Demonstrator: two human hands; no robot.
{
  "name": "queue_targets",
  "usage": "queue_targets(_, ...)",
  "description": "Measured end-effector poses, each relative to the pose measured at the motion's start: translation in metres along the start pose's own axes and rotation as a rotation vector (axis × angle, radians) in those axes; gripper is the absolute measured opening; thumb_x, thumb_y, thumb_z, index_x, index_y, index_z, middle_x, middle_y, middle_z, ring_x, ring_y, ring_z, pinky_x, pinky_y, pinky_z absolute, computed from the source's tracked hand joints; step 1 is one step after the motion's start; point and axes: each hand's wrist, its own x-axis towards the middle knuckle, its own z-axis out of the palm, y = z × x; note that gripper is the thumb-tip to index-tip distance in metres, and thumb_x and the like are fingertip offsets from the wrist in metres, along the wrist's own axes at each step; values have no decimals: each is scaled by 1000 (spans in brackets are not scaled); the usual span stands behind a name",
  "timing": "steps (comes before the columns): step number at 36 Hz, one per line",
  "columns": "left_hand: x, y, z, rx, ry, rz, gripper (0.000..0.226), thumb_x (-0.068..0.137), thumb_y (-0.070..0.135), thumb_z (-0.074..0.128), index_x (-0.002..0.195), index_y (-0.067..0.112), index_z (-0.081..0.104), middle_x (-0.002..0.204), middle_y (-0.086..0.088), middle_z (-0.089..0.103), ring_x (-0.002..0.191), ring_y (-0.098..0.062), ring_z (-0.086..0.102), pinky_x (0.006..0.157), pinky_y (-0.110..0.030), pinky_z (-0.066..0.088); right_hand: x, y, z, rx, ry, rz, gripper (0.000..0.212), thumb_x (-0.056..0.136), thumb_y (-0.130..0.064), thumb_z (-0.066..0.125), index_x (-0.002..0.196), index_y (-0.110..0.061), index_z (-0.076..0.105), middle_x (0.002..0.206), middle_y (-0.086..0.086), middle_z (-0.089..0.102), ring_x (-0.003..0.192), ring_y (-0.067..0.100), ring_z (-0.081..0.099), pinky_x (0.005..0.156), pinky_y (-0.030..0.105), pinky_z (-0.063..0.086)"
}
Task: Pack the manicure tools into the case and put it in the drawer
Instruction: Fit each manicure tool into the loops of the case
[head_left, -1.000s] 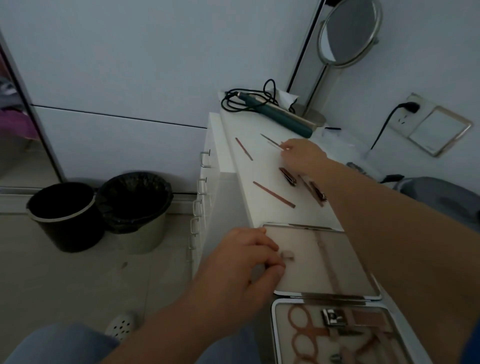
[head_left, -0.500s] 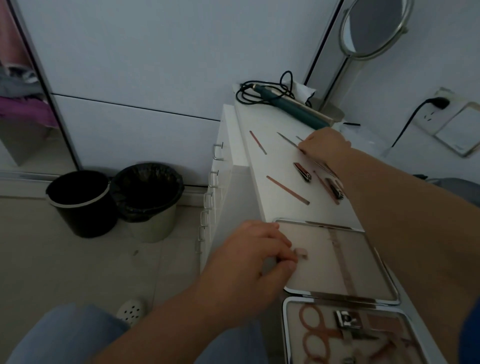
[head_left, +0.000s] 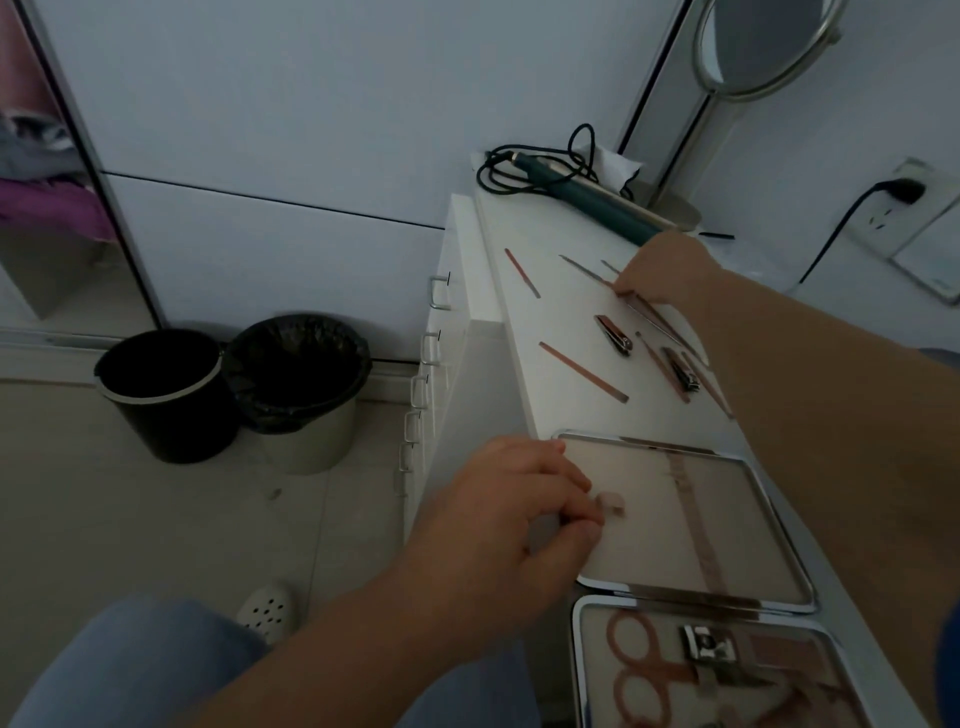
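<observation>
The white bench carried the open case, lid flat, scissors and a clipper already seated in its near half. The left hand stayed on the lid's edge, fingers curled, pinching it. The right hand had slid farther back and now pinched a slim tool: the next piece to pack. 2 clippers waited.

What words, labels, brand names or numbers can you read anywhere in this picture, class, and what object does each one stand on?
None can be read.
The open manicure case, the nail clippers and the teal styling tool show no legible marks.
The wall socket and the plate beside it bear no text that can be made out; the picture is dim and blurred.
</observation>
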Motion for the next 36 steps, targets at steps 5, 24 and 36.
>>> queue_targets(5, 1, 2, 1, 10, -5, 0, 13, 78, 30, 58, 81, 26, 71, 92, 19, 61, 108, 4, 44, 97, -17, 33, -5, -4, -7, -54, -54, -26, 31, 81, -25, 64, 63, -6, 48, 64, 8, 47, 56, 18, 44, 44, 26, 30)
queue_targets(24, 2, 15, -4, 35, -14, -13, 9, 77, 17, 64, 82, 14, 72, 88, 10, 63, 101, -4, 51, 92, -9, 31, -94, -19, -9, 489, 140, -77, 29, 88, -34, 54, 70, -11, 60, 60, 1, 50, 51, 8, 42, 47, 19, 33)
queue_targets(36, 4, 44, -20, -314, 91, -212, 9, 80, 30, 63, 79, 32, 72, 81, 14, 71, 77, 0, 64, 67, -9, 47, -292, -9, -7, 933, -22, -225, 20, 75, -40, 61, 64, -23, 61, 49, -15, 55, 44, -5, 46, 44, 3, 36)
